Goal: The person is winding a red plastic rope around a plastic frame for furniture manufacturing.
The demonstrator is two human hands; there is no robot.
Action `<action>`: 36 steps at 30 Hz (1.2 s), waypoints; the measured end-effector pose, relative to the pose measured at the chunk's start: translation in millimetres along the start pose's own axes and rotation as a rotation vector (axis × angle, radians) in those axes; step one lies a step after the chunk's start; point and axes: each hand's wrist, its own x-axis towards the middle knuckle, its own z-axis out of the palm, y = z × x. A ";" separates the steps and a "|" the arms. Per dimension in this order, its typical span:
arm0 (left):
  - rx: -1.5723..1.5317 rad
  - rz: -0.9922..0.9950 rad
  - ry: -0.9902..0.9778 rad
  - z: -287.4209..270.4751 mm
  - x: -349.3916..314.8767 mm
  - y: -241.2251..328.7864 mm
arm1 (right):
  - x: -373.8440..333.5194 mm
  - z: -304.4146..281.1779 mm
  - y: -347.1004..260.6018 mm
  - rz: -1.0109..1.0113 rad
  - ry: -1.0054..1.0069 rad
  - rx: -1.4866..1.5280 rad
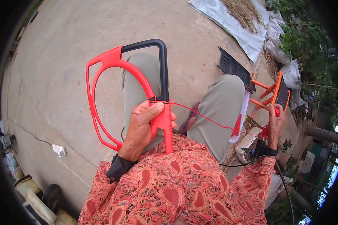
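Note:
My left hand [144, 122] grips a black frame [163, 67] with rounded corners, partly wrapped in red cord, above my lap. Inside the frame runs a curved red-wrapped ring [95, 93]. My thumb presses on the wrapping near the bare black bar. From there a thin red cord [210, 120] stretches off to the right. Far out at the right, my right hand [276, 119] is closed around a bundle of the red cord [264, 131], with some red showing above the fingers. Part of that bundle is hidden by the hand.
An orange-legged stand [268, 92] with black slatted panels [234, 65] stands beyond my right knee. A silvery sheet [233, 26] bears dry stalks. A white power strip [59, 150] lies on the concrete at left. White sacks [291, 75] and plants line the right side.

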 end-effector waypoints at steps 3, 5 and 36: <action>0.002 0.016 -0.012 0.3 -0.4 -0.3 | -5.8 3.2 -96.5 0.104 -0.299 0.590; -0.013 0.040 -0.010 -2.3 -1.5 -3.1 | -14.3 -0.8 -156.7 0.056 -0.610 0.734; -0.204 0.065 -0.139 -6.4 -1.7 -8.5 | -60.0 52.2 -222.1 0.189 -1.046 1.094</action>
